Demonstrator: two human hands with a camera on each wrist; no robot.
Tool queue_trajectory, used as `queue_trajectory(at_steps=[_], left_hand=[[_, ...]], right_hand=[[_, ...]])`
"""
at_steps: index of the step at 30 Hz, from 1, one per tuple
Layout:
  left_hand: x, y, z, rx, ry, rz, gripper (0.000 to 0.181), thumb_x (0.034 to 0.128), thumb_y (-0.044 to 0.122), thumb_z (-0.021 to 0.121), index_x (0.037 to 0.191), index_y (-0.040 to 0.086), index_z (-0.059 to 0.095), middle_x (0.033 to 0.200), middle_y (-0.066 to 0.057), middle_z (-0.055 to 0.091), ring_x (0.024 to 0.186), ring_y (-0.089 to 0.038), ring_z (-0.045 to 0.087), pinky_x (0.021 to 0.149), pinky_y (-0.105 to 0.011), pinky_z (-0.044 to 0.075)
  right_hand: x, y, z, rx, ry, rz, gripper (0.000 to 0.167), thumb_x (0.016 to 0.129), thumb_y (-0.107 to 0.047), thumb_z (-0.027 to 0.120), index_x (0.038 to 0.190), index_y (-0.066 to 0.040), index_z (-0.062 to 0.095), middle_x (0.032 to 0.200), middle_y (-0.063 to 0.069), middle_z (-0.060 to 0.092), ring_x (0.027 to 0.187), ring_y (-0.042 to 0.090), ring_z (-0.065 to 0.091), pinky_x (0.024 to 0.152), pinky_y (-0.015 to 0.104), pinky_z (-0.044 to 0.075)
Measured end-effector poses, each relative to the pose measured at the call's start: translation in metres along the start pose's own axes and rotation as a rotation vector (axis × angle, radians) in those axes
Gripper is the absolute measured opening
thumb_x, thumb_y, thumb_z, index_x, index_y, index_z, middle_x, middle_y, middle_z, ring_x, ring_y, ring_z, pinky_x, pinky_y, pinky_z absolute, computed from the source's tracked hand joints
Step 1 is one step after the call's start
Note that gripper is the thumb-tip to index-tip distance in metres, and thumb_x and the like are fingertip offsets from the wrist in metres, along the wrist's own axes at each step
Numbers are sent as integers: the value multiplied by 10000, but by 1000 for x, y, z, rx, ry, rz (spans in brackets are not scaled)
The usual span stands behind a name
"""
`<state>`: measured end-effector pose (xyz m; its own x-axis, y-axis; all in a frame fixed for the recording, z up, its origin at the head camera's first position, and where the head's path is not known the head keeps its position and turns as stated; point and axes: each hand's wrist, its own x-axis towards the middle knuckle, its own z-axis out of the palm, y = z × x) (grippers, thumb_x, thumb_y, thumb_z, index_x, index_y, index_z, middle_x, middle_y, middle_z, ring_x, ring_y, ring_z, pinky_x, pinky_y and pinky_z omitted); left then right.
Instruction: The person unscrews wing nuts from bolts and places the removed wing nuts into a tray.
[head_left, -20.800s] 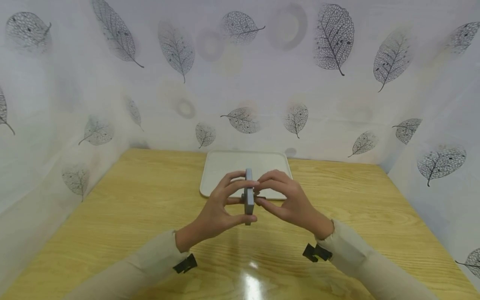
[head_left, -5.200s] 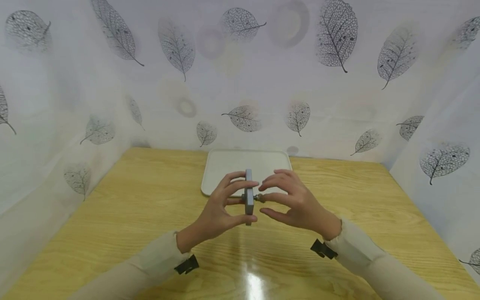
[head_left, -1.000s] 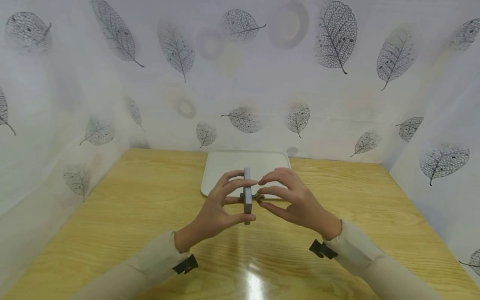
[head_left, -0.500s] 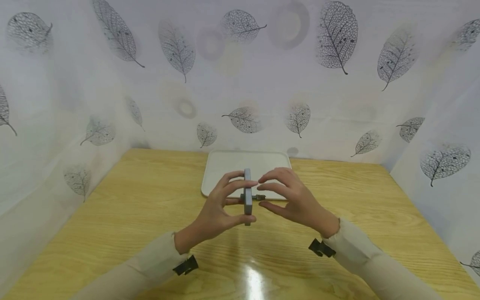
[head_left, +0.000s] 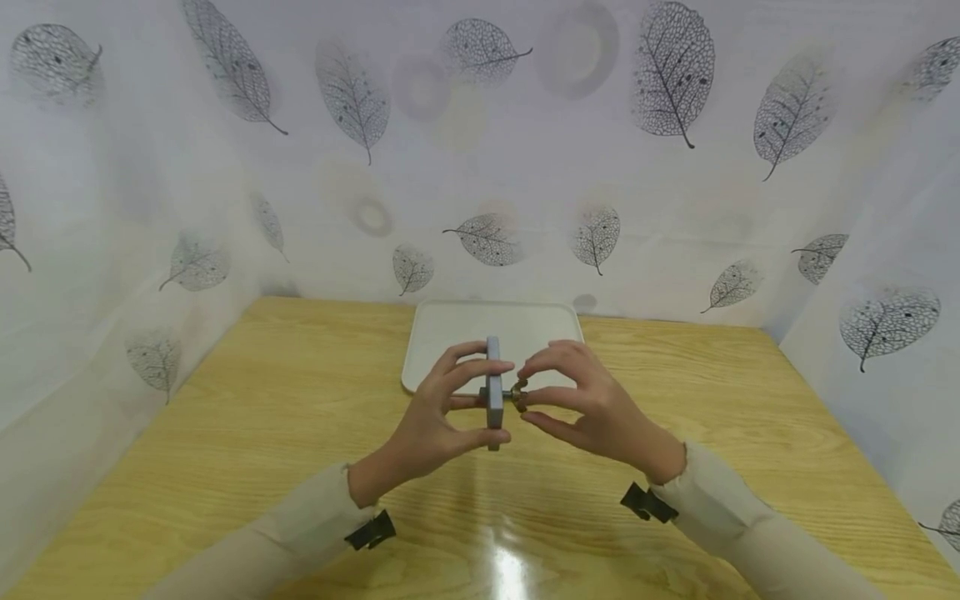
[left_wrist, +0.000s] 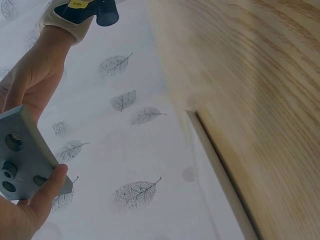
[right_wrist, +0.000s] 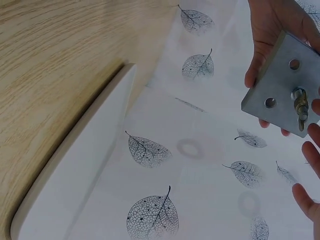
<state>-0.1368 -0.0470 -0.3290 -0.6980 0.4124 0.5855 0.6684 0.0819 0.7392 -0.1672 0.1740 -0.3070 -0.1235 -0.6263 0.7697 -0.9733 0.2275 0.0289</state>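
My left hand [head_left: 420, 417] grips a grey metal plate [head_left: 494, 400] by its edges and holds it upright above the table. Several round holes show in the plate in both wrist views. A bolt runs through it; the bolt's head [left_wrist: 9, 170] is on the left face. On the bolt's right-hand end sits a brass-coloured wing nut [head_left: 519, 392], also visible in the right wrist view as a wing nut [right_wrist: 301, 104]. My right hand [head_left: 592, 404] has its fingers loosely bent around the wing nut, a fingertip at its wing, thumb apart below.
A white tray [head_left: 450, 321] lies flat at the back of the wooden table [head_left: 315, 400], behind the hands. Leaf-patterned cloth [head_left: 480, 167] hangs behind and on both sides. Each sleeve carries a black strap buckle [head_left: 371, 529] at the wrist.
The wing nut has turned: its wings now stand up and down, where half a second ago they lay flatter. My right fingers have spread slightly. The left hand and plate hold nearly still.
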Motion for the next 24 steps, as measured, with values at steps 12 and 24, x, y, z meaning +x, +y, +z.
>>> queue_trajectory(at_steps=[12,24], left_hand=[[0,3,1,-7,-1,13,600,754,203,781,1295,144,530,1380,-125,368,1133,-299,540,817,-288,584],[0,2,-1,5,3,1,599,762,218,775,1299,122,527,1377,-130,366,1077,-290,572,805,-279,587]], right_hand=[[1,5,3,-37,-50,123,353,910,-370,567,1079,-67,635,1079,88,604,1042,248,542,923,398,455],[-1,1,-1,30,-3,8,228,914,-306,601,861,-106,698,1026,101,615,995,249,549,986,397,436]])
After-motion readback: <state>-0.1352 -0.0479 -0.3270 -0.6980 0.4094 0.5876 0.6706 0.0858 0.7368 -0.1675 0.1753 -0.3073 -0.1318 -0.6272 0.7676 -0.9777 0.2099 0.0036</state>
